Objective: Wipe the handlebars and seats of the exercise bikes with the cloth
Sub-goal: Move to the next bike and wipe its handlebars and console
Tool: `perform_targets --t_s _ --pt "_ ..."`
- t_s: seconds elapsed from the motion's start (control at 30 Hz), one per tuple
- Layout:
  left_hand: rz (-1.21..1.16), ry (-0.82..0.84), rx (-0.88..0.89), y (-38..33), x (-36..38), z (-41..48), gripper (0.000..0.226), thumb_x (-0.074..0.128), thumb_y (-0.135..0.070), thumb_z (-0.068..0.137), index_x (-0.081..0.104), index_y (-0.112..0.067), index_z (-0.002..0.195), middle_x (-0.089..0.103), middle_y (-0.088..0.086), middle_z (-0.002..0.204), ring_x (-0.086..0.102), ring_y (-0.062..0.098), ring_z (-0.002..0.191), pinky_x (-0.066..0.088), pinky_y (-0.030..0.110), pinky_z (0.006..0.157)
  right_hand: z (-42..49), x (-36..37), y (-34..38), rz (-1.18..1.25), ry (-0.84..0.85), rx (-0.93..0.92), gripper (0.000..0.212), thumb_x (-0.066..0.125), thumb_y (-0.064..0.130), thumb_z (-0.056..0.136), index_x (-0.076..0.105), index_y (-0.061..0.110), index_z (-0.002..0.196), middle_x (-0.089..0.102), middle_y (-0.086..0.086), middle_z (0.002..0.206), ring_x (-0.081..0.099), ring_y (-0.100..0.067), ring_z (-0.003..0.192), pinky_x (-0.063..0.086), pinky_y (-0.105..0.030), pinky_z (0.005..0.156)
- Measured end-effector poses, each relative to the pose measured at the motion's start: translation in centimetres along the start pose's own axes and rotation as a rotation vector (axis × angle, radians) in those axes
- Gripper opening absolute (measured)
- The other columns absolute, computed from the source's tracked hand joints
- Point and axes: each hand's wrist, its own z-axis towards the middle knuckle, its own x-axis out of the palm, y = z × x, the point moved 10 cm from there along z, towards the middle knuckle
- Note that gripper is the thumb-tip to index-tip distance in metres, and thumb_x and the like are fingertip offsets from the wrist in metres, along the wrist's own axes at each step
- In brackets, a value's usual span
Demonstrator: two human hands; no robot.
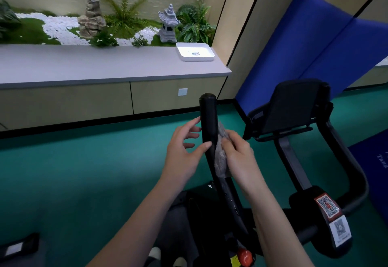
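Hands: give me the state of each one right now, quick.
Left hand: open, fingertips touching the handlebar, holding nothing.
Right hand: gripping the cloth, pressing it against the handlebar.

Even, soft indoor light, slight motion blur on the far plants (126,15), wide-angle bending at edges.

Open left of the handlebar grip (207,117), crowded right

Left of the black handlebar grip the green floor (84,161) lies open back to the bench (105,65), with only the left hand (182,153) there, fingers (191,123) spread at the grip. Right of the grip, the right hand (241,157) presses the grey cloth (220,161) against it; just beyond stand the black console holder (294,107) and a blue mat (315,42).
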Motion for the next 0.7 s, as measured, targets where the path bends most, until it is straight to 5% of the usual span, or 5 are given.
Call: perform_targets --t_s 0.2,0.37,0.6,0.7 --pt "-0.183 0.068 -0.075 0.5 0.7 0.2 0.055 0.067 0.007 0.079 0.054 -0.027 0.119 0.061 0.004 0.099 0.063 0.005 0.083 0.052 0.017 0.073 -2.4 -2.0 0.5 -0.173 -0.011 -0.088 0.026 0.053 0.009 0.092 0.069 0.030 0.096 0.070 0.006 0.074 0.061 -0.002 0.070 0.040 -0.004 0.057" --pt "-0.239 0.101 -0.116 0.9 0.8 0.1 0.052 0.066 0.005 0.081 0.056 -0.025 0.122 0.061 0.017 0.110 0.064 0.023 0.094 0.055 0.041 0.087 -3.5 -3.1 4.1 -0.241 -0.157 -0.364 0.032 0.057 -0.005 0.086 0.069 0.013 0.110 0.066 0.006 0.106 0.059 0.002 0.099 0.039 -0.003 0.085" --pt "-0.352 0.166 -0.212 2.2 1.4 -0.9 0.054 0.063 0.008 0.082 0.054 -0.019 0.128 0.059 0.016 0.116 0.063 0.024 0.100 0.058 0.032 0.074 -6.3 -3.3 3.9 -0.294 -0.101 -0.477 0.031 0.060 -0.009 0.084 0.071 0.012 0.104 0.064 0.005 0.102 0.059 -0.011 0.102 0.040 -0.010 0.088" --pt "-0.381 0.180 -0.229 2.3 1.6 -1.3 0.056 0.064 0.012 0.079 0.056 -0.021 0.123 0.061 0.009 0.112 0.064 0.012 0.092 0.058 0.030 0.074 -5.6 -3.4 6.8 -0.336 -0.177 -0.629 0.030 0.057 -0.006 0.085 0.070 0.006 0.108 0.065 0.001 0.108 0.058 -0.016 0.105 0.042 -0.017 0.093"
